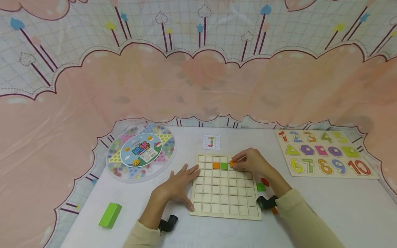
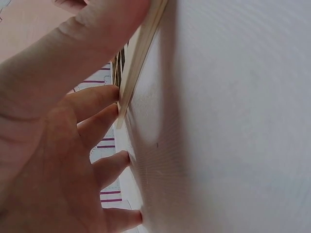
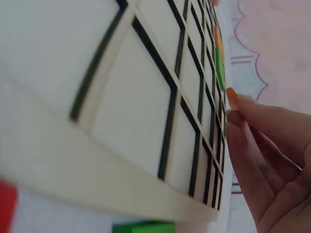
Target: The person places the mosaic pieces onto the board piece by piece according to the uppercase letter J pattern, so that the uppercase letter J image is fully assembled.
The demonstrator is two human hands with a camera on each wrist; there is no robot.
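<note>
A wooden grid board [image 1: 227,199] lies on the white table. In its second row sit an orange square tile [image 1: 216,165] and, beside it, a green square tile [image 1: 224,166]. My right hand [image 1: 252,162] pinches another orange tile [image 1: 232,164] between thumb and fingers, just right of the green one; in the right wrist view this tile [image 3: 232,97] is tilted at the fingertips. My left hand [image 1: 178,184] rests along the board's left edge with fingers spread, the thumb at the lower left corner. The left wrist view shows fingertips [image 2: 112,94] touching the board's side.
Behind the board lies a small card [image 1: 211,142] with a coloured J pattern. A green tile [image 1: 261,187], a red piece [image 1: 265,182] and an orange piece [image 1: 274,210] lie right of the board. Further out are a round game box [image 1: 141,151], a number puzzle [image 1: 325,153] and a green block [image 1: 110,215].
</note>
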